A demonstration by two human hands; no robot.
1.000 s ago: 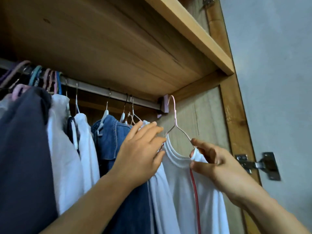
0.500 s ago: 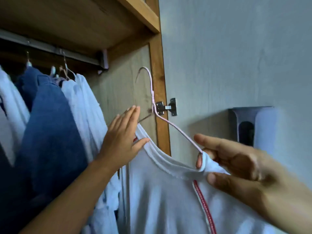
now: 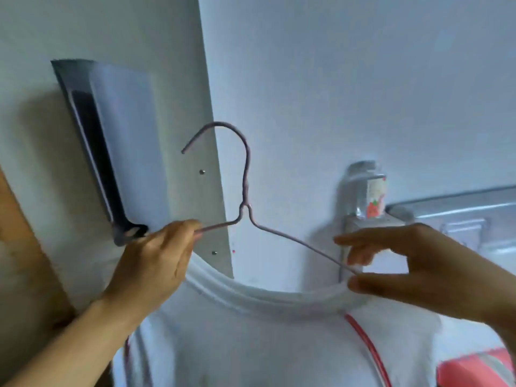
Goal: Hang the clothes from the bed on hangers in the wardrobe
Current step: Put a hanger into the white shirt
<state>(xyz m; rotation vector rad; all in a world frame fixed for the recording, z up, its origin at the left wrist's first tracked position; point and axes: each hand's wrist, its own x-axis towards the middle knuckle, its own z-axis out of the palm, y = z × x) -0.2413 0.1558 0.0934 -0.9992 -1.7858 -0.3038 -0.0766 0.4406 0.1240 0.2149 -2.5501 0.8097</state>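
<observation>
Since half a second ago: wardrobe rail and hung clothes have left the view; hanger and shirt are now held up before a pale wall, and the left hand has gone from flat against the shirt to gripping the hanger.
Wall (image 3: 349,79): pale, fills the background; a white panel (image 3: 178,65) stands against it at the left.
White T-shirt (image 3: 251,344): hangs on the hanger across the lower middle, ribbed collar curving between the 2 hands, a red stripe (image 3: 368,350) running down its right part.
Grey wall holder (image 3: 117,152): fixed at the left, tilted, a dark slot down its length.
Left hand (image 3: 156,263): fingers curled round the hanger's left arm, just beside the collar.
Right hand (image 3: 413,266): thumb and forefinger pinch the hanger's right arm where it enters the collar; other fingers spread loosely.
Wire hanger (image 3: 245,191): pale purple, upright, hook free in the air and curling to the left, both arms running down into the shirt's collar.
Clear bottle (image 3: 365,191): behind the right hand, blurred, with a label bearing a red picture, on a grey ledge (image 3: 460,202).
</observation>
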